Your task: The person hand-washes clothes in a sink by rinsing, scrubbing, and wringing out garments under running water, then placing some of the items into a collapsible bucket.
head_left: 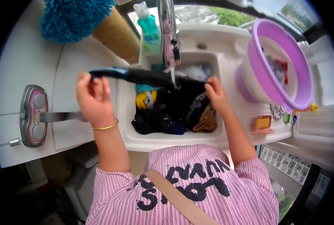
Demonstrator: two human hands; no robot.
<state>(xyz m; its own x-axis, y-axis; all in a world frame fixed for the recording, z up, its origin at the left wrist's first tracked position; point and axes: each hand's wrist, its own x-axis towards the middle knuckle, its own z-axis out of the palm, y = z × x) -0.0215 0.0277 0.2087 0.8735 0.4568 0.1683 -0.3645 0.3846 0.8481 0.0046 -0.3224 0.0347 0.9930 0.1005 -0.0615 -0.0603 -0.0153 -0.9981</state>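
Observation:
A dark wet garment is stretched between my two hands above the sink. My left hand pinches its left end, past the sink's left side. Its right end is gripped by my right hand near the basin's right wall. Water runs from the chrome faucet onto the middle of the cloth. Below, the basin holds a heap of wet black clothes, with a yellow printed piece and a brown piece showing. What kind of garment I hold cannot be made out.
A purple-rimmed bucket with cloth inside stands tilted at the right. Behind the sink is a green soap bottle. Soap in an orange dish lies on the right ledge. A blue shaggy ball tops a post at the upper left.

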